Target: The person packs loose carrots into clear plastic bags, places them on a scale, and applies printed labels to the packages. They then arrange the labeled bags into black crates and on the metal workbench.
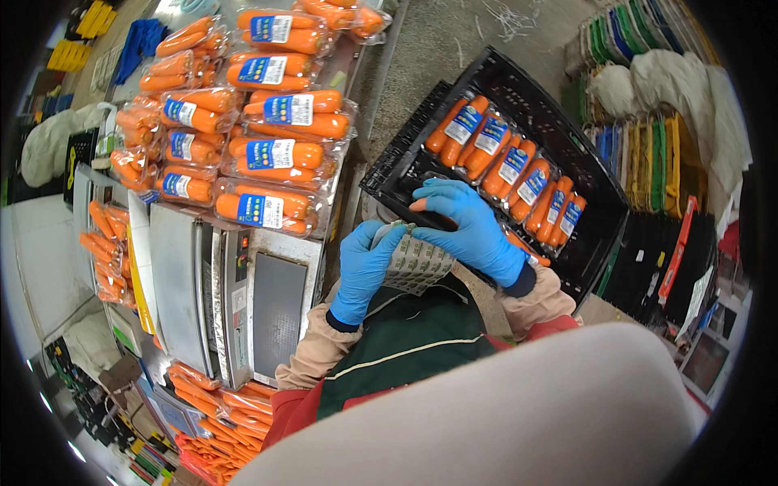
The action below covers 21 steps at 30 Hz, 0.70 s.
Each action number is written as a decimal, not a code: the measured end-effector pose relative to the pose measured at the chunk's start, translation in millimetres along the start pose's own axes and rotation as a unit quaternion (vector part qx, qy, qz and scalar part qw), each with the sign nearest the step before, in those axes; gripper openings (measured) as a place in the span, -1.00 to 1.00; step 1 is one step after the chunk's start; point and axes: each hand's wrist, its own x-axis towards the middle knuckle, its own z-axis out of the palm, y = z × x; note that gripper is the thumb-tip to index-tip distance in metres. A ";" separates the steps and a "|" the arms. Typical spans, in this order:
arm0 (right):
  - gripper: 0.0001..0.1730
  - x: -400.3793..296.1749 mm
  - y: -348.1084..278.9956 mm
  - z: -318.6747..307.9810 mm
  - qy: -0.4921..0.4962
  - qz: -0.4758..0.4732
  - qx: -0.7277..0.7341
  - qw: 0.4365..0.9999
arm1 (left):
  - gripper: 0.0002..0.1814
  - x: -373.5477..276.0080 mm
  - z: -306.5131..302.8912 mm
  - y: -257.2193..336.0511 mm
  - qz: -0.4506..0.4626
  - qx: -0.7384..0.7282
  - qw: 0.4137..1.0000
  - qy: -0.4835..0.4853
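Note:
A sheet of small green-printed stickers [419, 264] hangs in front of my apron, curling at its top. My left hand [361, 270], in a blue disposable glove, pinches its upper left edge between thumb and fingers. At the same top edge, my right hand [477, 228] grips with the thumb, its other fingers curled above. One fingertip of the right glove is torn, leaving the finger bare. Beyond my right hand, a black plastic crate [550, 112] holds a row of film-wrapped carrot packs [513, 164] bearing blue and white labels. Part of another pack is hidden beneath my right forearm.
On the left, labelled carrot packs [267, 155] cover a metal table beside a wrapping machine [279, 310]. Loose carrots [225, 446] lie at lower left. Stacked colourful crates [650, 164] stand at right. A pale, blurred surface [516, 407] blocks the lower view.

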 end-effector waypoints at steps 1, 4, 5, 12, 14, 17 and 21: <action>-0.73 -7.6 1.1 2.9 0.013 -0.012 -0.014 1.000 | -0.84 -0.8 5.8 -0.1 0.012 0.013 1.000 -0.008; -0.83 -27.5 5.2 -0.5 0.031 0.008 -0.004 0.999 | -0.85 -2.7 15.5 -7.9 -0.034 -0.033 0.999 -0.025; -0.84 -32.3 7.1 -3.4 0.037 0.010 -0.006 0.999 | -0.84 -3.9 19.1 -9.1 -0.057 -0.060 0.996 -0.022; -0.75 -70.2 167.1 26.9 0.101 0.310 0.160 0.932 | -0.79 -27.6 4.7 -34.8 -0.067 -0.004 0.998 0.017; -0.70 -72.1 180.5 48.9 0.080 0.301 0.090 0.946 | -0.80 -34.2 4.0 -29.9 -0.063 0.001 0.998 0.028; -0.73 -73.1 201.7 72.0 0.052 0.294 -0.011 0.954 | -0.81 -42.0 3.3 -29.8 -0.058 -0.010 0.997 0.054; -0.75 -68.9 208.2 89.8 0.047 0.250 -0.200 0.946 | -0.81 -52.1 2.5 -36.7 -0.052 -0.018 0.995 0.078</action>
